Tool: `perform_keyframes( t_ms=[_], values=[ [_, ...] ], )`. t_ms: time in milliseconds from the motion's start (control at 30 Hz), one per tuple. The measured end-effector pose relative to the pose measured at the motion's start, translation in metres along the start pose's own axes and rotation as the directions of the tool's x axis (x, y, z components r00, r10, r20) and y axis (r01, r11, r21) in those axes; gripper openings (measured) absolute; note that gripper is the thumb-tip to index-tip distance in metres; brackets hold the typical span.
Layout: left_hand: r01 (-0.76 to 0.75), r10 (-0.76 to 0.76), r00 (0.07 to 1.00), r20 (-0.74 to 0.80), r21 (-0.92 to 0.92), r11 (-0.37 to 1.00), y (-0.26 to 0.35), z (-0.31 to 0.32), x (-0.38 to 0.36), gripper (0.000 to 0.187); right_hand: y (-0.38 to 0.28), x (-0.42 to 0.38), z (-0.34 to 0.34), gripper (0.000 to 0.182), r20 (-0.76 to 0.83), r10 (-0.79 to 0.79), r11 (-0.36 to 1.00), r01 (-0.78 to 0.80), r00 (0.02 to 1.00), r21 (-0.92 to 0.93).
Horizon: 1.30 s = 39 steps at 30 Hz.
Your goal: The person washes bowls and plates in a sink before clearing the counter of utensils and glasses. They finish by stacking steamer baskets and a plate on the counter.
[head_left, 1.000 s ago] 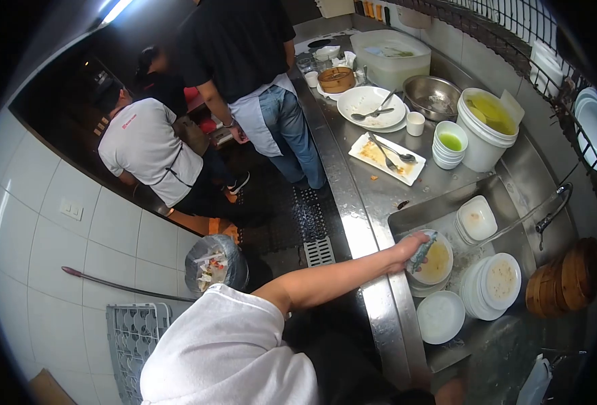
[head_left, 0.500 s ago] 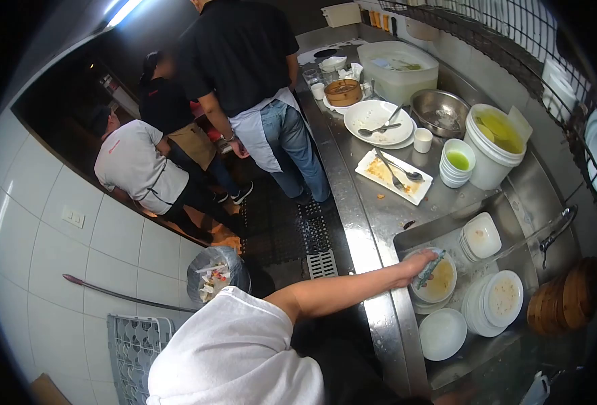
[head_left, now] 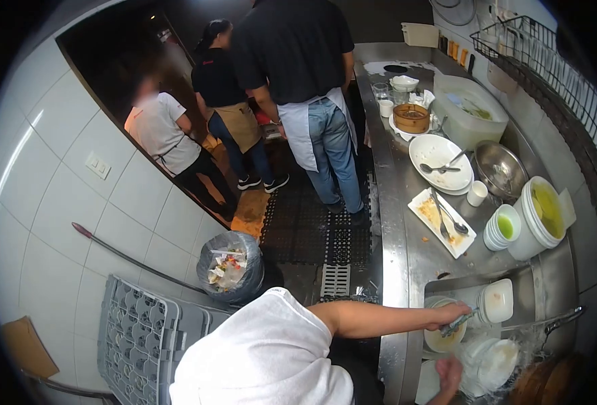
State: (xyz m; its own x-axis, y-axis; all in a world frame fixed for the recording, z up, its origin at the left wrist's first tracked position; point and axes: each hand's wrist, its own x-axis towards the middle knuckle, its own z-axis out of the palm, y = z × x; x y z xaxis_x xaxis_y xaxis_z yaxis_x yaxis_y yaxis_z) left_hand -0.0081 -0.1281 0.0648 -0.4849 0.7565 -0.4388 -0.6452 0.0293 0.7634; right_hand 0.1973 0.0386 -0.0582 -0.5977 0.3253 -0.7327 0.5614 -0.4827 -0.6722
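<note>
Since the earlier frame the view has swung left, so the sink now sits at the lower right, and a second hand has come into view. The left hand is closed around a utensil, probably a spoon, held over a soiled bowl in the sink. Below it the right hand rests by a white plate; whether it grips the plate I cannot tell. Stacked plates lie just right of both hands. Three people stand at upper centre beside the counter.
</note>
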Motion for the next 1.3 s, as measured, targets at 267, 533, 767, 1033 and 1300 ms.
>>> perform_keyframes(
  t_ms=[267,533,767,1033,1300],
  values=[
    [0.035,-0.035,0.997,0.069,0.011,0.999,0.034,-0.025,-0.026,0.04,0.034,0.07,0.062,0.042,-0.138,0.146,0.975,-0.119,0.98,0.188],
    [0.038,-0.039,0.996,0.085,0.019,0.999,0.019,-0.03,-0.017,0.039,0.02,0.064,0.054,0.045,-0.242,0.156,0.987,-0.142,0.958,0.074],
    [0.013,-0.015,0.998,0.069,0.027,1.0,0.011,-0.02,-0.026,0.039,0.034,0.047,-0.002,0.046,-0.19,0.111,0.937,-0.039,0.976,0.346],
    [-0.004,-0.001,0.999,0.039,0.116,0.993,0.016,0.01,-0.072,0.035,-0.027,0.029,-0.008,0.052,-0.152,-0.06,0.724,0.148,0.987,0.674],
    [-0.007,-0.002,0.996,0.092,0.092,0.996,0.011,0.018,-0.072,0.042,-0.081,-0.038,-0.002,0.057,-0.523,-0.191,0.938,0.312,0.831,0.153]
  ],
)
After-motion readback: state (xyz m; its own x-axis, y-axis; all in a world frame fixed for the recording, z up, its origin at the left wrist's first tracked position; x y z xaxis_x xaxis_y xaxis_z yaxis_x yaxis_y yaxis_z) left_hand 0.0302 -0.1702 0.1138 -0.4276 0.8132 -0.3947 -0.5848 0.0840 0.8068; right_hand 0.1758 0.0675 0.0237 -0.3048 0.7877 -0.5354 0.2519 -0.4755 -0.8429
